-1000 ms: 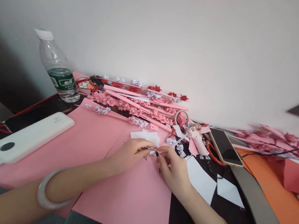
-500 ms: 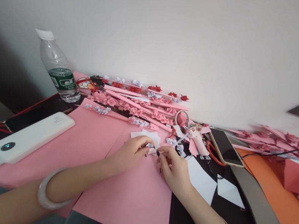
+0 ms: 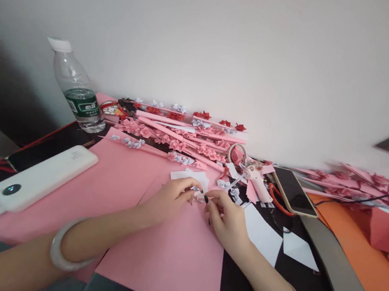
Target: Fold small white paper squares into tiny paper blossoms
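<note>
My left hand (image 3: 175, 196) is closed, pinching a small white paper flower (image 3: 198, 196) above the pink paper sheet (image 3: 174, 262). Opposite it, my right hand (image 3: 226, 216) is closed too, thumb and forefinger together at the flower's right edge; whatever lies between those fingertips is too small to make out. Fingers partly cover the flower. Just behind my left hand rests a stack of white paper pieces (image 3: 189, 177). Other white paper flowers (image 3: 234, 193) and a pale pink glue gun (image 3: 260, 186) lie beyond my right hand.
Paper flower stems (image 3: 166, 135) are piled along the wall. A water bottle (image 3: 83, 96) and a white power bank (image 3: 44, 176) stand and lie at the left. To the right are a phone (image 3: 295, 191), white paper (image 3: 263, 235) and orange paper (image 3: 353, 248).
My fingers have shifted very slightly at the small white flower, which is turned a little. Both arms and everything else stay in place.
</note>
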A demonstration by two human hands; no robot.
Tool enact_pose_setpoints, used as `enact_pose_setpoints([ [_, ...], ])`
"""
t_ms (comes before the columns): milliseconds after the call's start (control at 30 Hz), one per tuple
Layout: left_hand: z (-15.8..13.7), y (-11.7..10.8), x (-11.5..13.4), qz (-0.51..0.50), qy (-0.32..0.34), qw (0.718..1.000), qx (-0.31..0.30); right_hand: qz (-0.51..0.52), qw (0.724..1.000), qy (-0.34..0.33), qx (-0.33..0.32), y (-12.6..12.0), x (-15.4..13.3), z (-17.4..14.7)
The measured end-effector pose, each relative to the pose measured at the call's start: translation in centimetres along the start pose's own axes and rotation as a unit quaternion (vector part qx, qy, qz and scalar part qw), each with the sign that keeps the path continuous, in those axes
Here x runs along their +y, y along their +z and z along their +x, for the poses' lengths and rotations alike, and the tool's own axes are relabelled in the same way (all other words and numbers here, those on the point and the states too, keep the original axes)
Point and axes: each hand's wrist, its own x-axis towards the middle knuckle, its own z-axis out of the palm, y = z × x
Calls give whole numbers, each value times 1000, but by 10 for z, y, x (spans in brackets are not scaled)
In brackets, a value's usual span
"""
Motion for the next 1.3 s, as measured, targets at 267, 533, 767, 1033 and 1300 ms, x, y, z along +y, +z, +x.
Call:
enact_pose_setpoints([
  [267,1,0,-1,7,6,1000,5,3,1000,10,3,1,0,0],
  [533,0,1,-6,-33,2,999,1,-4,1000,6,-3,1,1,0],
  [767,0,0,-5,15,16,1000,6,-2,1000,8,-5,1,2,-1],
  [1033,0,0,-4,-11,-12,1000,14,0,1000,9,-8,1,2,0],
  [1300,0,-1,-3,14,11,1000,16,-2,1000,8,-6,1,2,0],
])
